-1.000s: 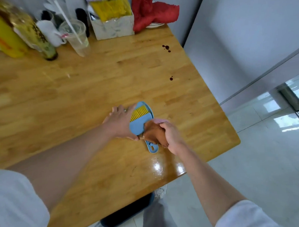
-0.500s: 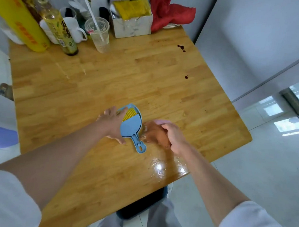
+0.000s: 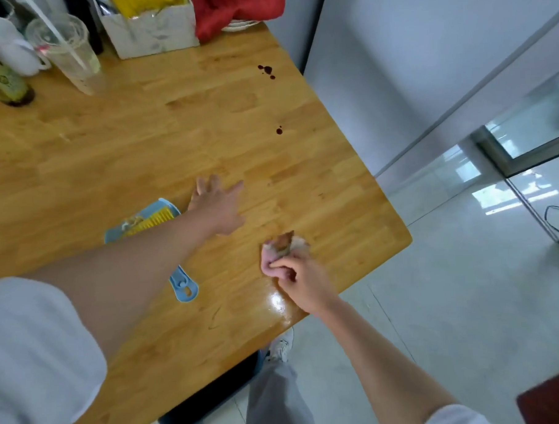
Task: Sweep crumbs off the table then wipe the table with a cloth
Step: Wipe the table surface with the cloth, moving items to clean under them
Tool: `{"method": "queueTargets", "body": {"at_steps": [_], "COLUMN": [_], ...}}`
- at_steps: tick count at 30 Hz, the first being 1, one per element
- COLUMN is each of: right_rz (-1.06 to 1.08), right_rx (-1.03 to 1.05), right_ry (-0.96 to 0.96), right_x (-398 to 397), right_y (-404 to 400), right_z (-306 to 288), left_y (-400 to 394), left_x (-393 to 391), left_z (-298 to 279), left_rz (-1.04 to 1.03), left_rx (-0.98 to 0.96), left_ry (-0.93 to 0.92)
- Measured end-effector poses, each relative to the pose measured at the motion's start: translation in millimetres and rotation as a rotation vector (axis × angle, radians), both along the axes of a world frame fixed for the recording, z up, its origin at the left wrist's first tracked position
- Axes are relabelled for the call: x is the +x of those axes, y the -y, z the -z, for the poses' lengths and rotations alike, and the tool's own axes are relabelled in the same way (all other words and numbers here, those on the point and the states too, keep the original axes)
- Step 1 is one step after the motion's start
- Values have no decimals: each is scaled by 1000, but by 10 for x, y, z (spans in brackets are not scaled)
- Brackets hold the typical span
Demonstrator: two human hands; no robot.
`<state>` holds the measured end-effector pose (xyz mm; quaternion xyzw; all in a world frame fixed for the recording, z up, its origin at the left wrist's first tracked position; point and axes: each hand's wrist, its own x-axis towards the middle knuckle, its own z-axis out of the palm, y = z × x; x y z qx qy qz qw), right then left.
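Note:
A wooden table (image 3: 159, 127) fills most of the head view. On it lies a blue dustpan (image 3: 137, 222) with a yellow brush and some crumbs inside; its handle (image 3: 185, 288) shows below my left forearm. My left hand (image 3: 218, 203) is flat and open over the tabletop, just right of the dustpan, holding nothing. My right hand (image 3: 302, 279) is closed on a bunched pink cloth (image 3: 281, 248), stained brown, pressed on the table near its right front edge. Dark spots (image 3: 266, 70) and a single drop (image 3: 279, 131) mark the wood farther back.
At the back stand a plastic cup with a straw (image 3: 68, 52), a green bottle (image 3: 1, 79), a white mug (image 3: 8, 44), a box with yellow contents (image 3: 150, 31) and a red cloth (image 3: 234, 10). A wet shiny patch (image 3: 275, 303) lies by the front edge. The tiled floor is at right.
My left hand let go of the dustpan and moved right across the table, fingers spread. My right hand with the cloth shifted right, away from the dustpan.

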<state>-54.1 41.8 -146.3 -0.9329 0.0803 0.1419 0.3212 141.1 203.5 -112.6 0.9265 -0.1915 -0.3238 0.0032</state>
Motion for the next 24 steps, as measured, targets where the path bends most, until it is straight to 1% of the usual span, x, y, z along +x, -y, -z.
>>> {"method": "queueTargets", "body": {"at_steps": [1,2,3,6,7,8,9,10,11,12,14,15,16,17,18,19,20,21,23,24], "right_rz": [-68,-45,48,497,615,687,708,680,604,473,93,-23,-42,26,154,328,498,608,670,698], "right_rx": [15,53,53,-61,-82,-84,-75,-54,-16,16,43,55,57,10,-39,-63,-56,-77,-175,-149], "right_ry": [-2,-1,0,10,-12,-29,-14,3,15,32,62,72,62,94,135,147,131,99,71,72], "right_x": [-58,-67,-45,88,126,156,184,172,148,90,-71,-119,-120,-66,10,95,153,171,219,212], "right_y": [86,262,561,1582,1763,1850,1793,1605,1332,1013,533,480,593,789,1051,1342,1637,1834,1857,1709], "right_z": [-1,-61,-118,-314,-353,-346,-314,-270,-238,-204,-122,-82,-40,-26,-10,-15,-33,-16,44,112], "left_y": [36,55,71,136,133,156,166,158,168,168,177,183,190,189,185,176,189,188,185,195], "left_x": [50,91,138,270,317,347,376,397,430,441,419,393,362,349,345,340,344,344,345,344], "left_z": [32,53,69,92,102,118,124,151,167,184,153,120,89,76,78,85,94,98,120,118], "left_rz": [-41,-79,-107,-144,-143,-138,-139,-139,-136,-139,-164,-180,-196,-209,-214,-222,-219,-215,-211,-210], "left_rx": [0,1,6,47,62,79,86,89,95,107,109,99,84,69,58,54,52,56,55,56], "left_ry": [6,8,11,-22,-44,-64,-78,-80,-75,-73,-86,-97,-101,-100,-97,-97,-93,-90,-104,-106]}}
